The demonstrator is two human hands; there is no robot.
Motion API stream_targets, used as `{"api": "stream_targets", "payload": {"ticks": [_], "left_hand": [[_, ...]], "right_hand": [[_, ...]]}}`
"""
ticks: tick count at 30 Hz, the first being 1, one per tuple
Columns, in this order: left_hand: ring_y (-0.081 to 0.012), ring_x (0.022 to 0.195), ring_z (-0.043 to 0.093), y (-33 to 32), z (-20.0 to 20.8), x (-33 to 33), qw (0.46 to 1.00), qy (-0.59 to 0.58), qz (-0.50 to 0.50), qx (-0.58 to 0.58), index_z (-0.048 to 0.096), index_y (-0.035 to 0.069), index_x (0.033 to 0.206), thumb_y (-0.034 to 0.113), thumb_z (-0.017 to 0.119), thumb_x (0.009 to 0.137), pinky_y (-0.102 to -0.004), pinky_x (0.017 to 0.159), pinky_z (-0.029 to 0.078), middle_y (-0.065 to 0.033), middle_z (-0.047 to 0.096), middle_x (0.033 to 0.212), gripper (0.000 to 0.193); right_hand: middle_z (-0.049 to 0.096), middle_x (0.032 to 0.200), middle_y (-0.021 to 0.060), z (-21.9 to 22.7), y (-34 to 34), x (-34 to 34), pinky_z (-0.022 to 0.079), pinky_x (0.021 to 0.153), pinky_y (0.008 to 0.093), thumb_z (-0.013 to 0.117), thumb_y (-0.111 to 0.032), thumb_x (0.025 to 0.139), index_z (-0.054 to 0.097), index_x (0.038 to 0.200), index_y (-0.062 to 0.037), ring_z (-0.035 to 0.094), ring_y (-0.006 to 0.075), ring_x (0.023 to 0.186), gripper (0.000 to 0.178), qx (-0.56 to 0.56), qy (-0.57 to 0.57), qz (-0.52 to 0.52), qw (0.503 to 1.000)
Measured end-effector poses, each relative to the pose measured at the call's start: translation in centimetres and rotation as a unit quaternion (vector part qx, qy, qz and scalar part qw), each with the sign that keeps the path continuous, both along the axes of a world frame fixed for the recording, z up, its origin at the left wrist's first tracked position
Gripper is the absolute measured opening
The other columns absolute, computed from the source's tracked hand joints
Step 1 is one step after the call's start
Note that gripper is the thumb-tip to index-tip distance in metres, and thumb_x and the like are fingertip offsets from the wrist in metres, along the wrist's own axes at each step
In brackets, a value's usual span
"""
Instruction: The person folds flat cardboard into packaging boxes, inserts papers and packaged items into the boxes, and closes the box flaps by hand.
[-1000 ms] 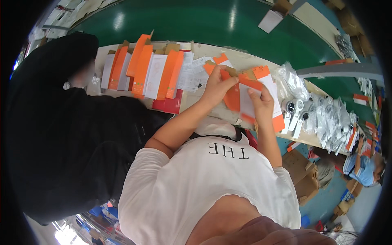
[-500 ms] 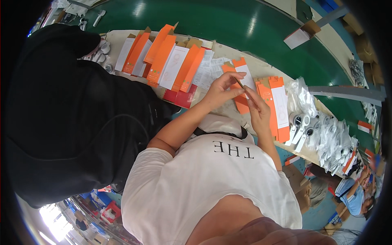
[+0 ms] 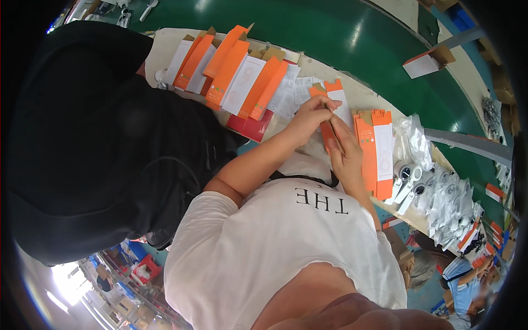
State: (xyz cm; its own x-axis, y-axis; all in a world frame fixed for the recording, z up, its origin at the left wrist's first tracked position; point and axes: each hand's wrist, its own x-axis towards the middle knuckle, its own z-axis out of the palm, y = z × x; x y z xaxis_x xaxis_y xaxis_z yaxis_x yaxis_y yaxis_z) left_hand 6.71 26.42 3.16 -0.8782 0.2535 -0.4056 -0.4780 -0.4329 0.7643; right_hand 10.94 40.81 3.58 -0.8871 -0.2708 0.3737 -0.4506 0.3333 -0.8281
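In front of my chest, my left hand (image 3: 312, 120) and my right hand (image 3: 346, 153) meet at the near end of an orange and white carton (image 3: 328, 136). The left fingers pinch its upper part, thumb and forefinger together. My right hand wraps its side, fingers pointing up towards the left hand. A thin brown cardboard edge shows between the palms. The carton's far end, with orange tabs, sticks out beyond the hands; most of its middle is hidden by them. Just right of my right hand lies a stack of flat orange and white cartons (image 3: 367, 144).
Several open orange and white boxes (image 3: 245, 77) stand at the left, near printed sheets (image 3: 285, 94) and a red box (image 3: 250, 125). Bagged white handheld devices (image 3: 445, 198) are heaped at the right. Beyond runs a green belt (image 3: 308, 33). A person in black (image 3: 110, 148) is close on my left.
My right hand has come up closer around the carton, and the hands are nearer together. The whole view has shifted slightly.
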Motion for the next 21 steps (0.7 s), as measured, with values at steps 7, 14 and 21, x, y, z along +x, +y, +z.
{"api": "stream_targets", "payload": {"ticks": [7, 14, 21], "left_hand": [[-0.0201, 0.121, 0.04, -0.3, 2.7, 0.7, 0.987, 0.068, -0.141, -0.034, 0.049, 0.0, 0.114, -0.002, 0.04, 0.066, -0.0301, 0.097, 0.033, -0.0133, 0.047, 0.124, 0.049], [-0.0147, 0.096, 0.05, 2.7, 0.7, 2.0, 0.983, 0.118, 0.113, -0.082, 0.043, 0.001, 0.108, -0.004, 0.048, 0.074, -0.0268, 0.083, 0.04, -0.0096, 0.052, 0.103, 0.035], [-0.0262, 0.115, 0.043, 2.5, -3.2, 3.6, 0.876, 0.414, 0.13, -0.212, 0.041, 0.001, 0.106, 0.004, 0.06, 0.079, -0.0323, 0.093, 0.036, -0.0227, 0.045, 0.121, 0.033]], "right_hand": [[0.03, 0.134, 0.0178, 0.1, 1.1, -1.9, 0.025, 0.102, 0.0388, 0.056, -0.037, 0.08, 0.014, 0.138, -0.0026, 0.033, 0.0293, 0.122, 0.079, -0.214, -0.195, -0.045, 0.956], [0.033, 0.13, 0.0155, 0.9, -1.2, -0.9, 0.024, 0.102, 0.0332, 0.039, -0.009, 0.079, 0.02, 0.136, 0.0009, 0.032, 0.0239, 0.121, 0.06, -0.191, -0.218, -0.105, 0.951], [0.038, 0.132, 0.0134, -1.0, -0.3, -1.8, 0.025, 0.102, 0.0312, 0.032, -0.005, 0.084, 0.034, 0.13, 0.0008, 0.034, 0.0218, 0.123, 0.047, -0.319, -0.289, -0.12, 0.894]]}}
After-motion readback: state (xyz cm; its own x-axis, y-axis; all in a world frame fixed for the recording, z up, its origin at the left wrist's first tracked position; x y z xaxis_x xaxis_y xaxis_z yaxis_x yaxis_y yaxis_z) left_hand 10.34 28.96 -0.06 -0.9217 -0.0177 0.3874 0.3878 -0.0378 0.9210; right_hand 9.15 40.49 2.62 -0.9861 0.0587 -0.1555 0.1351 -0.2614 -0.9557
